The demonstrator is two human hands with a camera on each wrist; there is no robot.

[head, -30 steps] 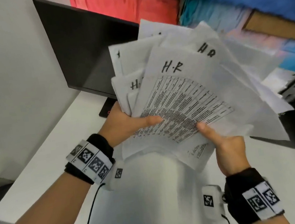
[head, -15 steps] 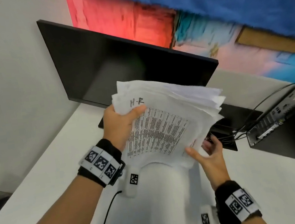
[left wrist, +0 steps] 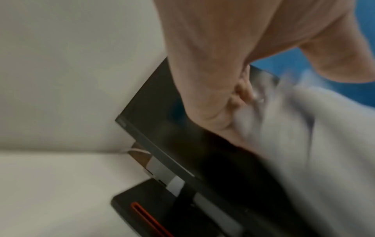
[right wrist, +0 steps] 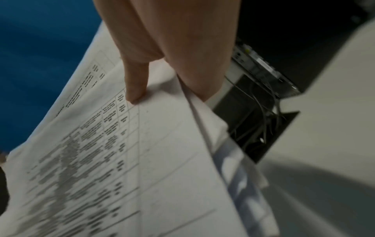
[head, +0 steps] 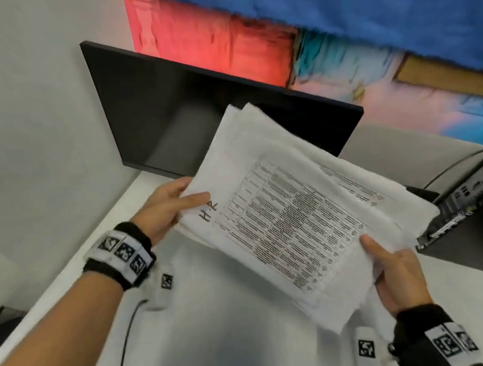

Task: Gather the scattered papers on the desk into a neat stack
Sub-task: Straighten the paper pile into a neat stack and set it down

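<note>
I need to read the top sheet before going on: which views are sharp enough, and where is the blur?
Head view: sharpest, the handwritten "H.R" on the papers reads, but the table print is too small. Right wrist view: grid near the right hand is fairly clear, smearing toward the lower left. Left wrist view: papers are streaked with motion blur beside the left hand; the monitor edge is clearer.

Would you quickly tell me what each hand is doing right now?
Left hand: grips the paper stack.
Right hand: grips the same stack.
</note>
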